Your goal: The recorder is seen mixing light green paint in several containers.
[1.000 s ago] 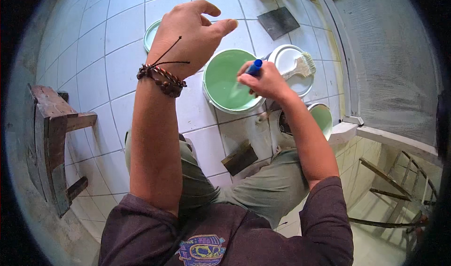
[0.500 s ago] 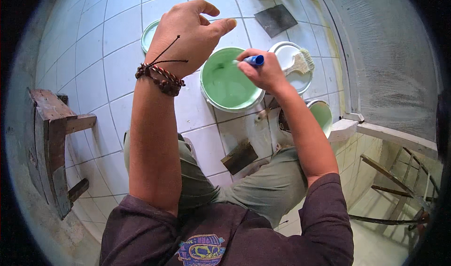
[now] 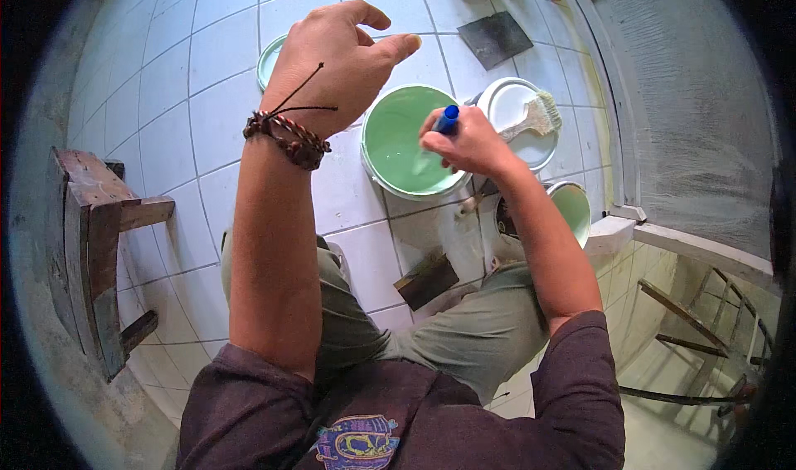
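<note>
My right hand (image 3: 468, 142) is closed round a tool with a blue handle (image 3: 448, 118). A pale, blurred lower part of the tool shows below my fingers, over the paint; its kind cannot be made out. Light green paint fills much of a round white bucket (image 3: 371, 161) under that hand. To the left, my left hand (image 3: 336, 63) is raised, holding nothing, its fingers curled and the thumb apart from them. Braided bracelets (image 3: 288, 142) circle that wrist. Just right of the bucket, a wide paintbrush (image 3: 537, 116) lies across a white lid (image 3: 518, 155).
A smaller bucket (image 3: 572, 209) with a green inside stands by my right forearm. Dark flat squares lie at the back (image 3: 495, 40) and near my legs (image 3: 426, 282). A wooden stool (image 3: 99, 213) is at left, a round green lid (image 3: 268, 59) behind my left hand, and a rack (image 3: 688, 316) at right.
My right hand has turned the tool, so its pale lower part has swung from the bucket's middle toward the near right side. My left hand stays raised.
</note>
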The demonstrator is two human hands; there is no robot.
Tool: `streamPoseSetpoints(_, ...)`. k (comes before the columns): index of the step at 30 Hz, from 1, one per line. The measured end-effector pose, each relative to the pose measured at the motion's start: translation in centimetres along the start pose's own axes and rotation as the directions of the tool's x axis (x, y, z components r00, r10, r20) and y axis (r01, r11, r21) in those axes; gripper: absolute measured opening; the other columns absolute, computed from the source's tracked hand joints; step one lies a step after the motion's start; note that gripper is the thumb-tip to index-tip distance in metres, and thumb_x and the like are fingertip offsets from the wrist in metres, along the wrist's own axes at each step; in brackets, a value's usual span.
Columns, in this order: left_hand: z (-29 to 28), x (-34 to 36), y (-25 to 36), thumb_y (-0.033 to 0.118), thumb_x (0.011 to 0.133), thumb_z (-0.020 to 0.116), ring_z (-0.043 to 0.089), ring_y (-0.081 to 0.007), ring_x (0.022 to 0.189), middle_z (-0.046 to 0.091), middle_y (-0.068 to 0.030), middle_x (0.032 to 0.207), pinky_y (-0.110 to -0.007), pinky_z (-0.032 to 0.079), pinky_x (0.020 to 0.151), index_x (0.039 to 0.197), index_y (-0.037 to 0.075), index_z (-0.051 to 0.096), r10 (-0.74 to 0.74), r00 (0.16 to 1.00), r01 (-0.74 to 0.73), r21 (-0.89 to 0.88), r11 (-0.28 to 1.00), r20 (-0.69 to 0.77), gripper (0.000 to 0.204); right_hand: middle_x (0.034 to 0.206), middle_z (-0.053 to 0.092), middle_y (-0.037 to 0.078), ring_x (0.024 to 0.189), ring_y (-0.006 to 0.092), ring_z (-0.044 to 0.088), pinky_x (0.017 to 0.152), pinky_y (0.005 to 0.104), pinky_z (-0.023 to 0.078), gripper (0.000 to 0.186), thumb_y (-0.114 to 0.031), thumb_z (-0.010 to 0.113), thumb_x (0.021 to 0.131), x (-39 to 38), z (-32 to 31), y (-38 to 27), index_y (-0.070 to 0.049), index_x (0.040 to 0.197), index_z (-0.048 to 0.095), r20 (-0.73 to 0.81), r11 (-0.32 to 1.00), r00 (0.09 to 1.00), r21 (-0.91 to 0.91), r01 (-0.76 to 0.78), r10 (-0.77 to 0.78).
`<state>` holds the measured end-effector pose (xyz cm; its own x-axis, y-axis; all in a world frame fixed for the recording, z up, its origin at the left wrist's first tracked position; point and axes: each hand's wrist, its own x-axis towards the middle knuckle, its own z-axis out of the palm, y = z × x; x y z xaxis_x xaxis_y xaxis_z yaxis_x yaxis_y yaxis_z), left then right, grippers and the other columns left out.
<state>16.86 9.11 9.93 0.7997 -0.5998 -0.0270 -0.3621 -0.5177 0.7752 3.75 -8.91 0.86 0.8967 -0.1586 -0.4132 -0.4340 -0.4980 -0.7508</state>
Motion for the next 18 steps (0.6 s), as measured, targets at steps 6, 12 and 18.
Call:
streamPoseSetpoints(6,-0.1,0.0,0.1,0.040,0.089,0.068,0.069,-0.0267,0.092,0.069,-0.0227,0.101,-0.035,0.056,0.077,0.117,-0.002,0.064,0.002,1.000,-0.002,-0.028,1.000,-0.004,0.051,0.062,0.065,0.009,0.056,0.0133,0.065,0.051,0.0290,0.053,0.016,-0.017,0.067,0.081,1.2,0.2,0.8,-0.002,0.084,0.070,-0.268,0.966,0.935,0.044,0.254,-0.233)
streamPoseSetpoints(12,0.1,-0.1,0.0,0.040,0.089,0.068,0.069,-0.0269,0.091,0.070,-0.0224,0.100,-0.034,0.056,0.077,0.117,-0.002,0.064,0.004,1.000,-0.003,0.024,1.000,-0.011,0.050,0.058,0.062,0.008,0.055,0.0123,0.064,0.054,0.0286,0.053,0.016,-0.017,0.067,0.082,0.4,1.6,0.4,-0.001,0.084,0.070,-0.041,0.956,0.995,0.274,0.101,-0.093)
streamPoseSetpoints(18,-0.1,-0.2,0.3,0.040,0.089,0.068,0.069,-0.0278,0.090,0.069,-0.0236,0.100,-0.035,0.057,0.076,0.117,-0.002,0.063,0.011,1.000,-0.011,0.001,1.000,-0.006,0.051,0.068,0.067,0.016,0.062,0.0282,0.067,0.062,0.0355,0.054,0.022,-0.025,0.068,0.077,0.2,-1.0,0.9,-0.004,0.083,0.072,-0.066,0.973,0.997,-0.229,0.034,-0.050)
